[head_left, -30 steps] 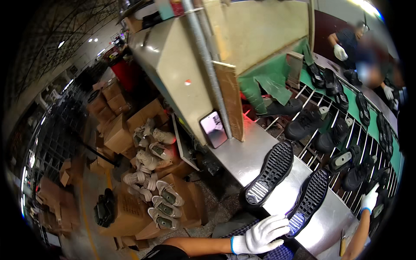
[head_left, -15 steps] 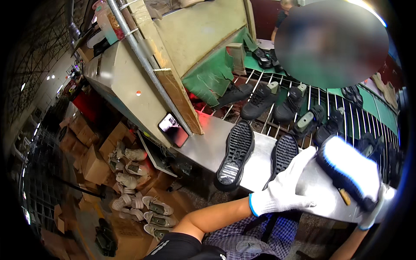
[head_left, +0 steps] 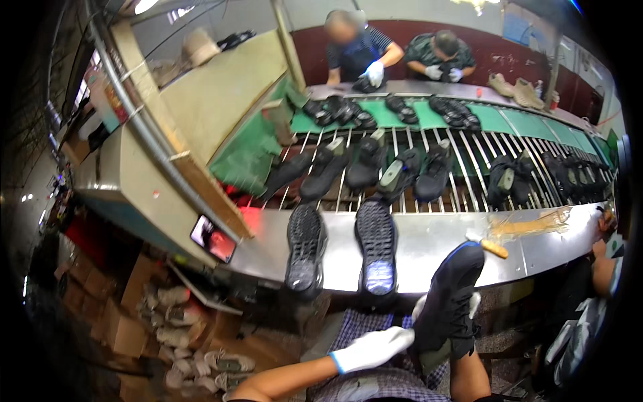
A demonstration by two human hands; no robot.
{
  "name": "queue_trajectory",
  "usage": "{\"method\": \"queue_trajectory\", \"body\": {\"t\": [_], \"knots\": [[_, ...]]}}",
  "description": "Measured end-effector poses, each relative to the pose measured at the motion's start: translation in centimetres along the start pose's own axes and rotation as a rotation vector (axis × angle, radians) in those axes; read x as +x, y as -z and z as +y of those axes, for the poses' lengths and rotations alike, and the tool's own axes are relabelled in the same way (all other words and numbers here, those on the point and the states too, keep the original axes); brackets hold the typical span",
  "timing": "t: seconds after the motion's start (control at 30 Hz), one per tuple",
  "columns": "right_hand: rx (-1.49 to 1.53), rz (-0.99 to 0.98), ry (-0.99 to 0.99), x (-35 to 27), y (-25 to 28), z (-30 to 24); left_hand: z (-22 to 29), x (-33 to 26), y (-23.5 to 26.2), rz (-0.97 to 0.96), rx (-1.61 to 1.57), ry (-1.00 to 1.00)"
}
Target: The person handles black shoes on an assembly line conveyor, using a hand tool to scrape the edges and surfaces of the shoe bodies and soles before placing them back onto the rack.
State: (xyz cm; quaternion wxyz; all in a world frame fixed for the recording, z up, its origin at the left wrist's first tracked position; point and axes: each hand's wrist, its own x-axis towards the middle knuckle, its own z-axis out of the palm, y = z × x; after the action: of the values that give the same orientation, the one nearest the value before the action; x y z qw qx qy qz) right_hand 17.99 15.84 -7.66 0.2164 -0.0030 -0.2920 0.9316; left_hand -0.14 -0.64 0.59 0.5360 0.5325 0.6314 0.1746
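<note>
A black lace-up shoe [head_left: 450, 291] is held toe-up above my lap, in front of the metal ledge, with its upper and laces facing me. My right hand [head_left: 475, 305], in a white glove, grips it from behind; most of that hand is hidden by the shoe. My left hand [head_left: 374, 349], also gloved, reaches in from the left with fingers stretched out, their tips at the heel end of the shoe. Two black shoes lie sole-up on the ledge, a left one [head_left: 306, 244] and a right one [head_left: 376, 241], heels toward me.
Behind the metal ledge [head_left: 429, 234], a rack of metal rods [head_left: 462, 171] carries several black shoes. A yellow-handled tool [head_left: 494, 248] and a phone [head_left: 213, 238] lie on the ledge. Two people work across the green belt [head_left: 420, 114]. Boxes and pale shoes [head_left: 175, 315] stand at lower left.
The held shoe has come nearer and been turned from its brightly lit side to its upper. My left hand has moved from above the right sole-up shoe to the held shoe's heel. The view has shifted.
</note>
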Motion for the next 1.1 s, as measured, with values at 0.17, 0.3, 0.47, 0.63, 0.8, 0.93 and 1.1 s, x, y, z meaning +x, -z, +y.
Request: {"method": "queue_trajectory", "body": {"t": [0.17, 0.3, 0.47, 0.63, 0.8, 0.93, 1.1], "knots": [[0.096, 0.489, 0.073, -5.1, 5.4, 4.9, -0.8, 5.3, 14.3, 0.79, 0.366, -0.426], [-0.462, 0.809, 0.199, -10.6, 11.9, 9.3, -3.9, 14.8, 23.8, 0.976, 0.442, 0.07], [-1.425, 0.654, -0.36, -13.9, 0.8, 1.5, -7.9, 18.3, 25.5, 0.793, 0.263, -0.028], [-1.695, 0.267, -1.246, -17.8, -1.8, -2.4, -5.9, 15.3, 24.6, 0.522, -1.06, -0.313], [-1.951, 0.556, -0.182, -10.8, -4.6, -4.9, 1.0, 9.8, 21.5, 0.403, -0.721, -0.483], [-1.871, 0.454, -0.101, -10.4, -2.5, -2.8, 1.8, 4.8, 18.0, 0.453, -0.623, -0.502], [-0.74, 0.828, -0.201, -12.1, -8.7, -4.8, 0.6, 0.4, 12.8, 0.502, -0.618, -0.408]]}}
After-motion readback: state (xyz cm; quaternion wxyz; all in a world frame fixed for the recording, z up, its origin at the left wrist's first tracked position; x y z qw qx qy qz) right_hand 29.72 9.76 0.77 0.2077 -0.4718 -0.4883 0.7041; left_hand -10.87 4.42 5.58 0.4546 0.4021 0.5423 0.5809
